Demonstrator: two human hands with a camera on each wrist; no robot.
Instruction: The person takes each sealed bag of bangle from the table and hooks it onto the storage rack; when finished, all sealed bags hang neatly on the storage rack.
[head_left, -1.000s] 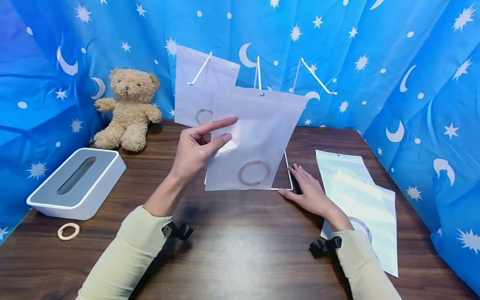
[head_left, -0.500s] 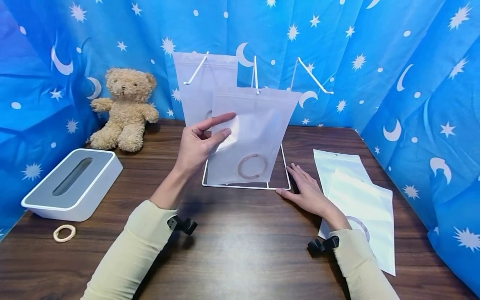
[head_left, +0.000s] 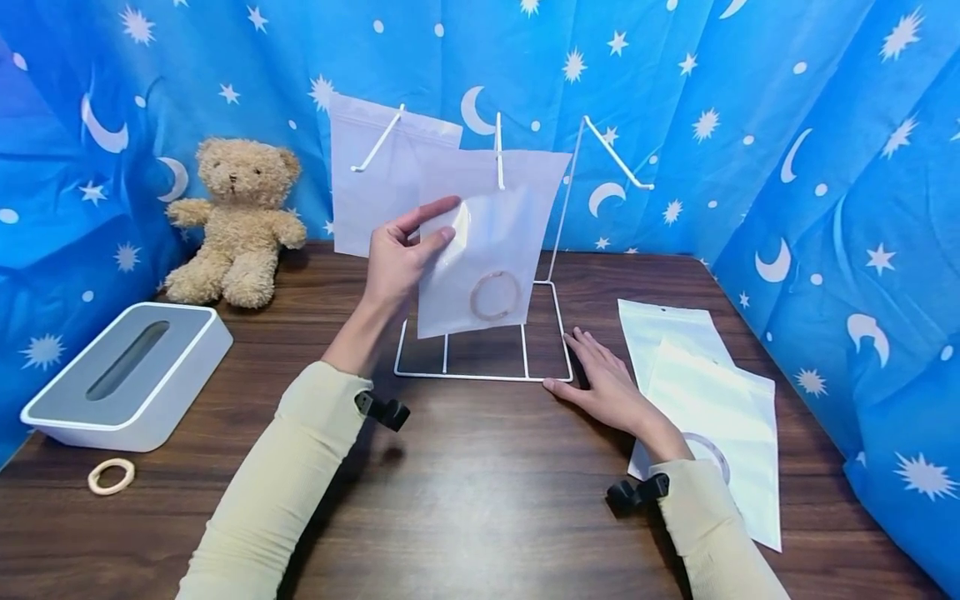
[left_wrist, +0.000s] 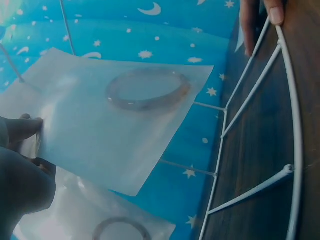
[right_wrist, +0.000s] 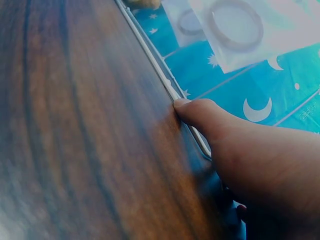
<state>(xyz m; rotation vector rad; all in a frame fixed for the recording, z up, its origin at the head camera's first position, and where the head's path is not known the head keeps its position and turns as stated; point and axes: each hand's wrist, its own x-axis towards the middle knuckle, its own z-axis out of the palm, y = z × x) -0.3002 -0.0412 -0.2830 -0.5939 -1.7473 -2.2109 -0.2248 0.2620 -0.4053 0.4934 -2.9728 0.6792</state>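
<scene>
Blue star-and-moon curtain (head_left: 675, 50) behind; below it, a dark wood-grain table (head_left: 480, 517). White wire display rack (head_left: 480, 378) upright near the table's far side. To the left, a grey-topped tissue box (head_left: 161, 367); beyond it, a seated teddy bear (head_left: 234, 221). One translucent zip-top bag (head_left: 480, 242) at the rack's middle prong, which shows in front of the bag's upper part; another bag (head_left: 375, 179) at the left prong. Two white bags (head_left: 708, 417) overlap on the table, right. Left hand (head_left: 397, 260) pinches the first bag's side edge, thumb against fingers. Right hand (head_left: 603, 379) wide, fingers extended, touching the rack's base at its near right corner. Brown ring (left_wrist: 145, 105) inside the pinched bag; pale ring (head_left: 112, 491) near the tissue box.
</scene>
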